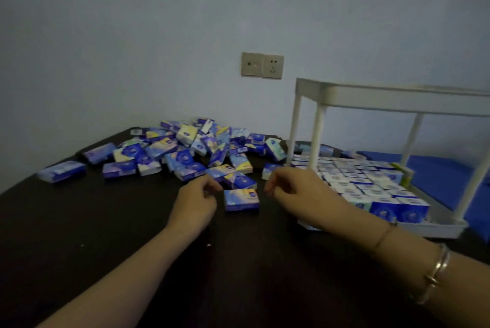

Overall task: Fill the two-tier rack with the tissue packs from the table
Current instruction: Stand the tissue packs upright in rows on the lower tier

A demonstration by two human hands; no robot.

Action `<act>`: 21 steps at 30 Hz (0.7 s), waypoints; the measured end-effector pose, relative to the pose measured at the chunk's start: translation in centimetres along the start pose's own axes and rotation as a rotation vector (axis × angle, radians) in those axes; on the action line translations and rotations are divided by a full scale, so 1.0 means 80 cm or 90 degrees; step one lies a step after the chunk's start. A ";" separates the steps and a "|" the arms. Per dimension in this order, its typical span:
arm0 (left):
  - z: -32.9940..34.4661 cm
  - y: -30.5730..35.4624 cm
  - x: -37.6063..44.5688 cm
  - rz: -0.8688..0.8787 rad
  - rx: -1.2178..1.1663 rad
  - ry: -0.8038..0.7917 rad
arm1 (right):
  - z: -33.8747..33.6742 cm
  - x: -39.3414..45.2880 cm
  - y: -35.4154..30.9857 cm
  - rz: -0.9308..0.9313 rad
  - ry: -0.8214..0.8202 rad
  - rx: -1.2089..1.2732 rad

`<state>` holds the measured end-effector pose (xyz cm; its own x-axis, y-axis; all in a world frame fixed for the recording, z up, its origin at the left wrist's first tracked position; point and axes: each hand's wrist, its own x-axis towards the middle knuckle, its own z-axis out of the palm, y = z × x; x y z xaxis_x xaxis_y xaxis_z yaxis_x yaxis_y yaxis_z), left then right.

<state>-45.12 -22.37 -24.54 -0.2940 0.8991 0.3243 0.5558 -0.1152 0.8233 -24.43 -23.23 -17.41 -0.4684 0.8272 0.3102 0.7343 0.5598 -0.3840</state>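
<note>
White plastic makes up the two-tier rack [376, 97] standing at the right of the dark counter [79, 221], and its lower tier is already packed nearly full with rows of tissue packs [366, 184] standing side by side. Its upper tier looks bare from underneath, though I cannot see its top surface, so I judge that level is yet to be filled. A large loose heap of packs [191, 150] lies at the far left and middle of the counter, so I reckon I am roughly halfway. One single pack [241, 199] lies flat, nearest me, between my hands. My left hand [196, 200] hovers just left of it, fingers loosely curled and holding nothing. My right hand [289, 187] hangs just right of it, near the rack's corner, likewise loosely curled and empty.
</note>
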 end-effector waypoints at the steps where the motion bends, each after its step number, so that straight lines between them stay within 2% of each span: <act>1: -0.005 -0.013 0.004 -0.016 0.009 0.004 | 0.016 0.011 -0.002 -0.006 -0.021 -0.012; 4: -0.011 -0.047 0.023 -0.053 0.024 -0.034 | 0.075 0.057 0.008 0.018 -0.124 -0.048; 6: -0.006 -0.053 0.039 -0.083 0.028 -0.143 | 0.108 0.086 0.027 0.091 -0.168 -0.037; 9: 0.000 -0.046 0.066 -0.116 0.009 -0.338 | 0.141 0.117 0.050 0.201 -0.105 0.076; 11: 0.009 -0.045 0.081 -0.080 0.048 -0.416 | 0.154 0.128 0.057 0.232 -0.039 0.189; 13: 0.024 -0.054 0.095 -0.027 0.118 -0.396 | 0.166 0.133 0.058 0.221 0.018 0.316; 16: 0.037 -0.065 0.098 0.069 0.115 -0.278 | 0.171 0.130 0.053 0.179 0.170 0.484; 18: 0.037 -0.074 0.099 0.078 0.039 -0.240 | 0.172 0.139 0.055 0.183 0.254 0.498; 21: 0.027 -0.078 0.093 0.068 -0.071 -0.169 | 0.178 0.162 0.057 0.202 0.243 0.459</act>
<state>-49.07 -14.02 -28.24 -0.0172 0.9564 0.2915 0.4801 -0.2479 0.8415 -34.17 -9.26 -27.47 -0.0041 0.9488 0.3157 0.2519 0.3065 -0.9179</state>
